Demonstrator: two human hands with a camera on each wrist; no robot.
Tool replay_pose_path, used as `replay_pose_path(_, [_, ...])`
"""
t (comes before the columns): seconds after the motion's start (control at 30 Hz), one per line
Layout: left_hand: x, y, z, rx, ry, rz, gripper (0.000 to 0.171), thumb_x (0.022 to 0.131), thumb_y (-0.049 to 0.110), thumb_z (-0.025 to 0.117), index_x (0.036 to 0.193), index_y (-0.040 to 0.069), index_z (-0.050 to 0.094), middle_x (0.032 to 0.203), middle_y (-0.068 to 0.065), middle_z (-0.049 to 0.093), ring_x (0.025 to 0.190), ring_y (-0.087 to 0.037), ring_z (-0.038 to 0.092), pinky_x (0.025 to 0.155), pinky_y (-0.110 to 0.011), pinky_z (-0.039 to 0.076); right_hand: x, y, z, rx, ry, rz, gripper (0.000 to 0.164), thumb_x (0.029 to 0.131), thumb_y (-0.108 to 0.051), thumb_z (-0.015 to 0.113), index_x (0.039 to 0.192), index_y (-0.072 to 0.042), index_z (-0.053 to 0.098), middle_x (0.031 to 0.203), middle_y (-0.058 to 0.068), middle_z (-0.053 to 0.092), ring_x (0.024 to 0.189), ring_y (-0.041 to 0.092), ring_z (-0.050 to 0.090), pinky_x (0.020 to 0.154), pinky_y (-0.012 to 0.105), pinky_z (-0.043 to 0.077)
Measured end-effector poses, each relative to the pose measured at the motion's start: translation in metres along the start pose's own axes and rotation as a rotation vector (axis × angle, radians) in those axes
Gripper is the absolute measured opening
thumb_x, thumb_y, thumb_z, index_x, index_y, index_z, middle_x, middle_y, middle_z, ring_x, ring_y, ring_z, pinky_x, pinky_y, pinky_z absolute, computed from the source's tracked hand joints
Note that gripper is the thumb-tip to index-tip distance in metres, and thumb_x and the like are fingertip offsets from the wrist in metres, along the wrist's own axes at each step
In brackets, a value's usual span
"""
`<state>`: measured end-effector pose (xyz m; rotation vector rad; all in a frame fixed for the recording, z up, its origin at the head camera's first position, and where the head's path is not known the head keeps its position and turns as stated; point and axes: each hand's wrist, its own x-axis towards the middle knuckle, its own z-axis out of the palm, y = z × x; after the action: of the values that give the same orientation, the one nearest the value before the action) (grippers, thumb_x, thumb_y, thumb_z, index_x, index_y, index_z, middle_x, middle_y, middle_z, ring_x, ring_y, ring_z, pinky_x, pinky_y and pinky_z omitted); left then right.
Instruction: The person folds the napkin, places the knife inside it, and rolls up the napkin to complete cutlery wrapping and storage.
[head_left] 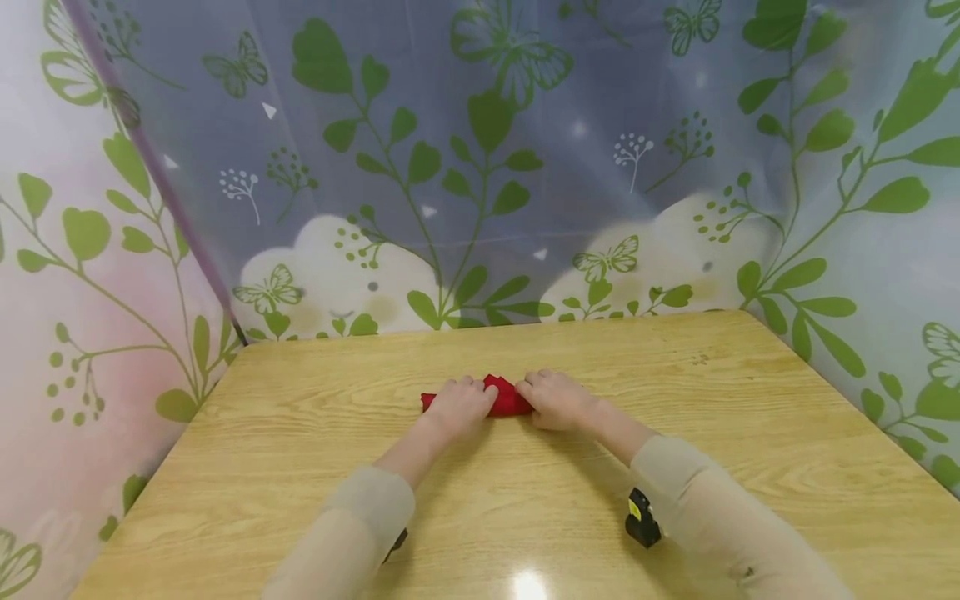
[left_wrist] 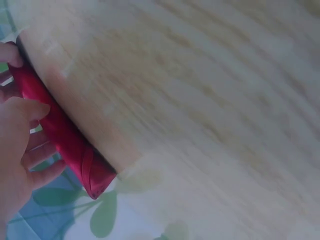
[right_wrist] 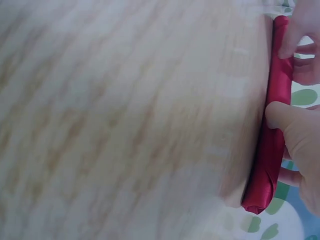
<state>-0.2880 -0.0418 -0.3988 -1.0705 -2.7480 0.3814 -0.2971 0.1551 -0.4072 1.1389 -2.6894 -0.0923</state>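
Observation:
A shiny red cloth [head_left: 507,397], rolled into a narrow tube, lies crosswise on the table in the head view, with a peaked bit of fabric showing between the two hands. My left hand [head_left: 461,406] grips its left part, and a short end sticks out beyond that hand. Toward the other end, my right hand [head_left: 557,400] holds the roll. In the left wrist view the left thumb lies on the near side of the red roll [left_wrist: 62,131], fingers behind it. The right wrist view shows the right thumb likewise against the roll [right_wrist: 279,92], with fingers on the far side.
The wooden table [head_left: 300,467] spreads out around the hands. A patterned curtain [head_left: 420,183] with leaves and butterflies stands along its back and sides. Small black devices hang at both wrists, the right device [head_left: 642,518] showing a yellow mark.

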Motion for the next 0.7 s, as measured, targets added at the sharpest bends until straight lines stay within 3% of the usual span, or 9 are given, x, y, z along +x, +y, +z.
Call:
replay_pose_path(0.33, [-0.0033,0.0084,0.0048,0.105,0.007,-0.015,0.022,0.088,0.017,0.061,0.108,0.008,0.058,0.104,-0.009,0.058,0.095,-0.023,0.055,0.074,-0.037,0.050,0.0010,0.0032,-0.0070,0.163,-0.070,-0.001,0.031,0.073,-0.007,0.065,0.103,-0.002,0.059,0.089,0.006,0.059,0.079,0.020,0.056,0.074,0.037,0.046])
replay_pose_path(0.53, [-0.0010,0.0062,0.0064,0.089,-0.002,0.003,0.021,0.089,0.020,0.059,0.105,0.007,0.059,0.099,-0.008,0.060,0.090,-0.022,0.056,0.073,-0.036,0.050,0.0007,0.0033,-0.0080,0.201,-0.078,-0.005,0.033,0.073,-0.005,0.061,0.106,-0.002,0.059,0.090,0.006,0.061,0.076,0.016,0.055,0.072,0.034,0.046])
replay_pose_path(0.7, [0.0010,0.0040,0.0036,0.063,0.008,0.002,0.018,0.088,0.020,0.059,0.100,0.007,0.057,0.095,-0.008,0.062,0.088,-0.022,0.057,0.074,-0.037,0.048,-0.0022,0.0024,-0.0099,0.171,-0.055,0.009,0.033,0.074,-0.006,0.060,0.107,-0.003,0.058,0.091,0.006,0.060,0.077,0.017,0.055,0.070,0.035,0.046])
